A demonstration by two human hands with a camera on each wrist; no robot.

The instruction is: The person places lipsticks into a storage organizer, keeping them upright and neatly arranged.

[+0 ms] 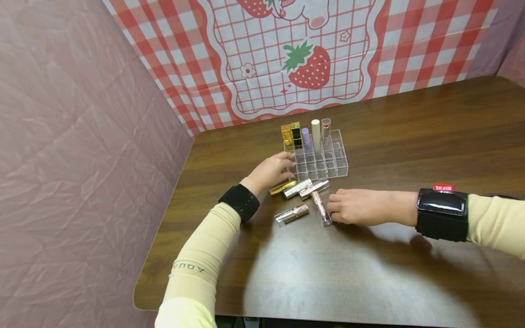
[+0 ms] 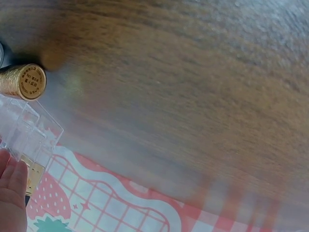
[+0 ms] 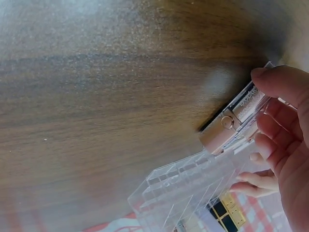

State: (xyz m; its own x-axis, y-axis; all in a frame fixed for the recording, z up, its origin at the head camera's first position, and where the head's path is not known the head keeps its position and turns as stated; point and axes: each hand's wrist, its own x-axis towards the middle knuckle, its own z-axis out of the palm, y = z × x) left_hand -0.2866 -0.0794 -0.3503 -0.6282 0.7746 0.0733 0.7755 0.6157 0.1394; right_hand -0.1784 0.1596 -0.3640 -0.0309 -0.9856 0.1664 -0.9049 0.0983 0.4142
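My right hand (image 1: 361, 207) pinches a rose-gold lipstick with a clear cap (image 1: 321, 208) lying on the table; in the right wrist view the thumb presses one side of the lipstick tube (image 3: 223, 131) and curled fingers meet the other. My left hand (image 1: 270, 171) rests its relaxed fingers at the left side of a clear divided lipstick organizer (image 1: 342, 169). Close below that hand lie a gold tube (image 1: 282, 187), a silver tube (image 1: 297, 188) and another silver tube (image 1: 320, 187). A lipstick with a champagne-gold body (image 1: 292, 214) lies apart, nearer the front.
Standing in the organizer's back row are a gold tube (image 1: 286, 135), a black-and-gold tube (image 1: 296, 135), a lilac tube (image 1: 306, 139), a cream tube (image 1: 315, 134) and a clear-capped lipstick (image 1: 326, 130). Behind the wooden table (image 1: 229, 150) hangs a strawberry-print checked cloth (image 1: 262, 82).
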